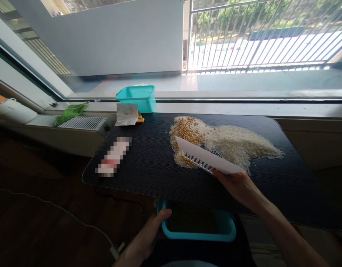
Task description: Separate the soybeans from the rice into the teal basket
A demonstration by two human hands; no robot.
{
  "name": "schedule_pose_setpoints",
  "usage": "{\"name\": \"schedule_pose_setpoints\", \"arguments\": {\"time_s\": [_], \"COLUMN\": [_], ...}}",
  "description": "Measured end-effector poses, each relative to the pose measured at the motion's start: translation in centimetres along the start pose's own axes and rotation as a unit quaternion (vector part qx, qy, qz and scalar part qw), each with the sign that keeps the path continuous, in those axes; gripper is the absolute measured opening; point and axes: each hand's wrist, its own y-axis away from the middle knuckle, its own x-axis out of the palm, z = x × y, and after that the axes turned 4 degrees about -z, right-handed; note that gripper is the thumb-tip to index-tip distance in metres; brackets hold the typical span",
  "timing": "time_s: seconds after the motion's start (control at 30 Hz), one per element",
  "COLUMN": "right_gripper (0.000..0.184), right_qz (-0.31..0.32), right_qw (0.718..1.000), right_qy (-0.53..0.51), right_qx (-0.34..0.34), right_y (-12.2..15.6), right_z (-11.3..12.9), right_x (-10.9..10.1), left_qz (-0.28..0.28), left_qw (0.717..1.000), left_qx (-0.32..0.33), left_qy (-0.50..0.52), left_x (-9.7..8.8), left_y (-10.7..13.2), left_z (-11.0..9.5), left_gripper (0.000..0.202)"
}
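My right hand (pixel 237 183) grips a white slotted scraper (pixel 206 157) that rests tilted on the dark table (pixel 148 167), its edge against a mixed pile of yellow beans (pixel 187 131) and white rice (pixel 237 142). My left hand (pixel 152 231) holds the left rim of a teal tub (pixel 197 224) just below the table's near edge. The tub holds a layer of beans.
A second teal tub (pixel 137 97) stands on the window ledge at the back, beside a crumpled tissue (pixel 126 113). A blurred-out packet (pixel 113 156) lies at the table's left. A radiator (pixel 76 124) with a green cloth (pixel 70 112) sits further left. A white cable (pixel 62 209) runs over the floor.
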Motion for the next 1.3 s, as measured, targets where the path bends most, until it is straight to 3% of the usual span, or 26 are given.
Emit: {"name": "schedule_pose_setpoints", "arguments": {"time_s": [0.2,0.43,0.73,0.93,1.1,1.3], "right_gripper": [0.027,0.028,0.042,0.039,0.029,0.025], "right_qz": [0.030,-0.031,-0.039,-0.017,-0.039,-0.002], "right_qw": [0.999,0.998,0.985,0.993,0.995,0.997], "right_qy": [0.014,-0.026,-0.015,-0.012,-0.015,-0.018], "right_qx": [-0.008,0.055,0.169,0.120,0.096,0.078], "right_y": [0.3,1.3,3.6,4.0,3.0,2.2], "right_z": [0.2,1.4,-1.1,-0.9,-0.1,0.3], "right_x": [-0.4,-3.2,-5.5,-6.2,-6.0,-6.0], "left_qz": [-0.010,0.009,0.001,-0.008,-0.006,0.005], "left_qw": [1.000,1.000,1.000,1.000,1.000,1.000], "left_qx": [0.002,0.012,0.009,0.015,0.011,0.011], "left_qy": [0.004,-0.001,-0.012,-0.015,-0.013,-0.009], "left_x": [0.3,0.7,1.3,1.2,1.4,1.4], "left_y": [0.1,0.3,0.2,0.3,0.5,0.8], "left_z": [0.1,0.1,0.3,0.5,0.3,0.2], "left_gripper": [0.063,0.066,0.068,0.066,0.065,0.066]}}
